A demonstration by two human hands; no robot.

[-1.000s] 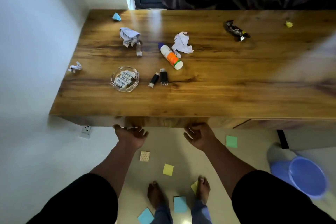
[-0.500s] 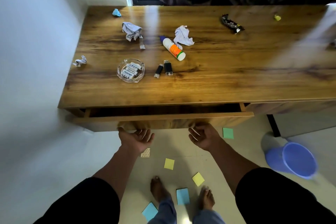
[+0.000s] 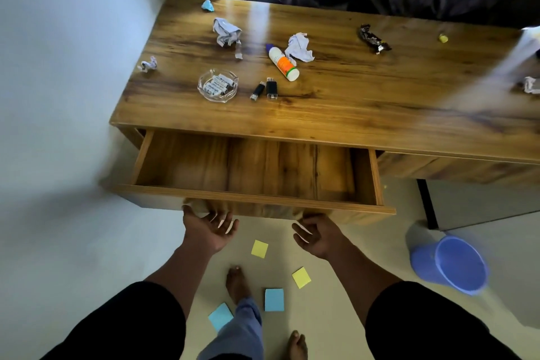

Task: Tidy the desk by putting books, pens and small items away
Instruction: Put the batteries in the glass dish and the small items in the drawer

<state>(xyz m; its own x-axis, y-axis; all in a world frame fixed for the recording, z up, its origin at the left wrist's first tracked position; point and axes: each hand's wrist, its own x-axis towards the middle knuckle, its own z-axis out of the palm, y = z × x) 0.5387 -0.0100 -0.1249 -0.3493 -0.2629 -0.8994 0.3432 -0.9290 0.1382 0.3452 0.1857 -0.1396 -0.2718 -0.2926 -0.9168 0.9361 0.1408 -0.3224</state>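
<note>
**A:** How are the hands placed?

**B:** The left hand (image 3: pixel 209 229) and the right hand (image 3: pixel 317 235) are both seen palm up, fingers loosely curled, under the front panel of the drawer (image 3: pixel 254 199). Fingertips are hidden beneath the panel edge, so contact with it cannot be told for certain. Nothing else is held in either hand.

**A:** And the drawer itself?

**B:** It is pulled well out from under the bench (image 3: pixel 350 114), and its wooden floor is shown bare.

**A:** Where are the things to be put away?

**B:** Beyond and above both hands, on the bench top past the drawer. A glass dish (image 3: pixel 218 85) with small tubes in it lies straight ahead of the left hand. Two small black sticks (image 3: pixel 265 88) lie between the lines of the two hands, long axes running roughly away from the person. A white and orange bottle (image 3: pixel 283 63) lies on its side further out, its long axis slanted from far-left to near-right.

**A:** Which hand would be nearer?

**B:** The dish is judged nearer the left hand; the sticks and bottle are about equally reachable. Crumpled paper (image 3: pixel 298 47) is also scattered further off.
</note>
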